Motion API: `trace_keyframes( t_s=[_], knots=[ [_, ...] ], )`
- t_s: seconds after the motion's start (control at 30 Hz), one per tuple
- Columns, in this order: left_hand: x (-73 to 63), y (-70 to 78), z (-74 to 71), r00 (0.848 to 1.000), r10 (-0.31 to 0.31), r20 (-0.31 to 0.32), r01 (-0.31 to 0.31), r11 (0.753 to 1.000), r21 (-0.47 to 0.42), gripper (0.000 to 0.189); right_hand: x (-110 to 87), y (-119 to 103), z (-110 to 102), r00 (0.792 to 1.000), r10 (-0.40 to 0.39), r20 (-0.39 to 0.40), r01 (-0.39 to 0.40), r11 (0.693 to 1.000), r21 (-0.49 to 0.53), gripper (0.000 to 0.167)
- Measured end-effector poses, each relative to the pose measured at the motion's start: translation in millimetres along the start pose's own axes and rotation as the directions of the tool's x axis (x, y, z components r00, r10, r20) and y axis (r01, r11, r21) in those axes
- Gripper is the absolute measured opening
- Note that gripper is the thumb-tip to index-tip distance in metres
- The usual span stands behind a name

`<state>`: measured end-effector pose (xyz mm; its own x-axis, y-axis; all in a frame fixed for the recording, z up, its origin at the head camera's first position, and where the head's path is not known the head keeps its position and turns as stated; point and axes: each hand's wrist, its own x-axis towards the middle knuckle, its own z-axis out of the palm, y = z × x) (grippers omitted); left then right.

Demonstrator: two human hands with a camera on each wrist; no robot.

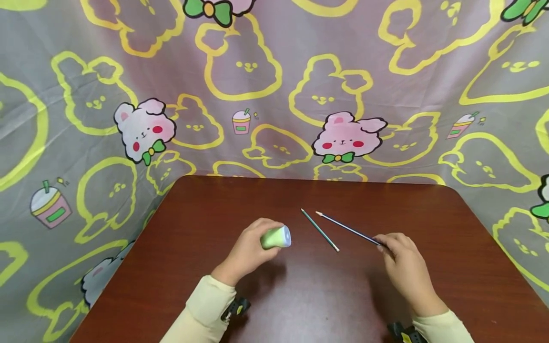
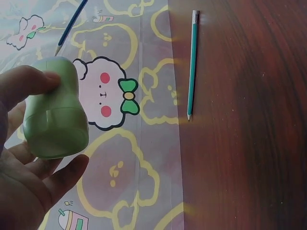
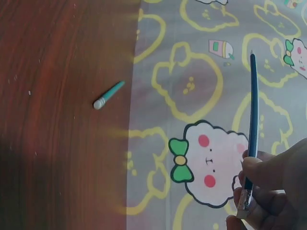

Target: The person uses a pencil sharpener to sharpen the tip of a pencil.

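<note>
My left hand (image 1: 248, 248) grips a small light-green pencil sharpener (image 1: 273, 238) above the table, its pale end with a dark spot facing right. In the left wrist view the sharpener's rounded green body (image 2: 56, 112) sits between thumb and fingers. My right hand (image 1: 406, 267) pinches a dark blue pencil (image 1: 349, 229) near its eraser end. The pencil's pale, pointed tip is aimed left, toward the sharpener but apart from it. Between the hands, farther back, a teal pencil (image 1: 320, 230) lies on the tabletop with its white eraser end nearer me.
The dark reddish-brown table (image 1: 206, 209) has rounded back corners. Behind it and along the sides hangs a grey curtain (image 1: 283, 112) printed with yellow outlines and cartoon rabbits. Both wrists carry dark straps (image 1: 236, 308) with small devices.
</note>
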<state>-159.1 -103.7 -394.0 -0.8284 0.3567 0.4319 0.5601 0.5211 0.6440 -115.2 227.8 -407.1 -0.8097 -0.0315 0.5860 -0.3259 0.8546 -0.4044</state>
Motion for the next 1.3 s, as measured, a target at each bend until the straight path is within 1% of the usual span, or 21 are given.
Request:
trace_keyframes(
  t_s=[0.2,0.5,0.77,0.87,1.0,1.13,1.3],
  knots=[
    [0.1,1.9,1.8,1.0,0.008,0.003,-0.008,1.0,-0.008,0.048,-1.7,-7,4,0.997,-0.073,-0.037,0.073,0.997,-0.002,0.026],
    [-0.7,3.6,0.2,1.0,0.008,0.013,-0.008,1.0,-0.015,0.048,-4.0,-15,12,0.981,-0.19,-0.024,0.19,0.982,-0.016,0.031],
    [0.4,4.5,-0.3,1.0,0.029,0.009,-0.029,1.0,-0.007,0.048,-4.7,-16,17,0.974,-0.227,-0.022,0.227,0.974,-0.016,0.036],
    [0.8,5.7,-0.7,0.999,0.033,0.015,-0.033,0.999,0.013,0.048,-3.7,-17,17,0.97,-0.243,-0.025,0.242,0.97,-0.019,0.037],
    [0.7,7.9,-0.9,0.998,0.034,0.043,-0.037,0.998,0.053,0.047,-2.6,-17,17,0.96,-0.279,-0.03,0.278,0.96,-0.032,0.038],
    [-0.9,9.6,-1.6,0.995,0.032,0.092,-0.039,0.996,0.076,0.047,-1.2,-17,17,0.943,-0.331,-0.032,0.33,0.943,-0.046,0.037],
    [-1.7,10.8,-2.8,0.986,0.037,0.163,-0.054,0.994,0.099,0.047,1.7,-19,18,0.922,-0.387,-0.033,0.385,0.922,-0.048,0.03]
  ],
)
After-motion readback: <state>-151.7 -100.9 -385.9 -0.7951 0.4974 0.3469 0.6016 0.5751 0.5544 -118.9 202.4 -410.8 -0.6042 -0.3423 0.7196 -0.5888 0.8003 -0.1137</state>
